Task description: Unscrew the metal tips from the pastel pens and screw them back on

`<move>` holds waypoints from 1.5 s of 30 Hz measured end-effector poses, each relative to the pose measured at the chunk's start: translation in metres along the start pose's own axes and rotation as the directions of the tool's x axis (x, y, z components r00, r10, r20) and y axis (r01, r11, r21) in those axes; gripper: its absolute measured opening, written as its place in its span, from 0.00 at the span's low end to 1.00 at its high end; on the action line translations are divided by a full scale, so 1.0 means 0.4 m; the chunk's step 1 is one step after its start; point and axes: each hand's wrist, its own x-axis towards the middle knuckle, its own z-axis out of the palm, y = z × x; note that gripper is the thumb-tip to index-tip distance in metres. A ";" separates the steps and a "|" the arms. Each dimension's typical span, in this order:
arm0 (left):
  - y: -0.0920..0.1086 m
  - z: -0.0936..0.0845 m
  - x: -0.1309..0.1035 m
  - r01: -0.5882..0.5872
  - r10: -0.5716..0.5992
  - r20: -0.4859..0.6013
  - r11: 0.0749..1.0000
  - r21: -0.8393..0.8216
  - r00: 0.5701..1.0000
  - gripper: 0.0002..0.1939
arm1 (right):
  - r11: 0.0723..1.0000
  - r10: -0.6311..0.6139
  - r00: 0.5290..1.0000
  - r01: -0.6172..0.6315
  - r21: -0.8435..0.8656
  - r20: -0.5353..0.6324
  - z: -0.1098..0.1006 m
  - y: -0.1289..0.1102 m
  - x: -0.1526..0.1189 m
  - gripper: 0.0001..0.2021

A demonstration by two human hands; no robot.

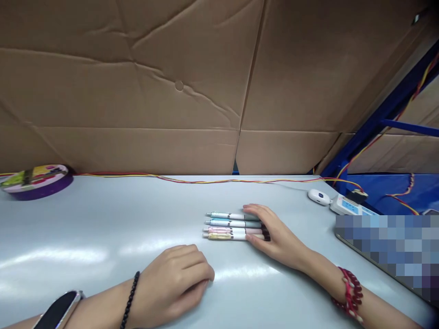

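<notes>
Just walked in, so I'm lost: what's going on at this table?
A person's right hand spans four pens lying side by side on the table, thumb at the nearest pen; whether it grips them is unclear. The left hand is loosely curled nearby, its palm hidden.

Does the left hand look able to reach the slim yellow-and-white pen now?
Probably yes: the left hand lies close to the yellow-and-white pen, whose left end is uncovered; the right hand is only at its right end.
</notes>
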 end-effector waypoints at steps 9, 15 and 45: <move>-0.009 0.009 -0.007 -0.003 0.003 -0.012 1.000 0.005 1.000 0.11 | 1.000 0.019 1.000 -0.019 0.001 0.025 0.002 0.013 0.004 0.16; -0.008 0.009 -0.003 -0.006 0.006 -0.006 1.000 -0.001 1.000 0.10 | 0.999 -0.042 0.999 0.042 -0.001 0.025 0.000 0.014 0.006 0.08; -0.006 0.005 -0.003 -0.010 0.010 -0.010 1.000 0.002 1.000 0.10 | 0.977 -0.199 0.979 0.194 -0.090 -0.048 0.003 0.013 0.006 0.09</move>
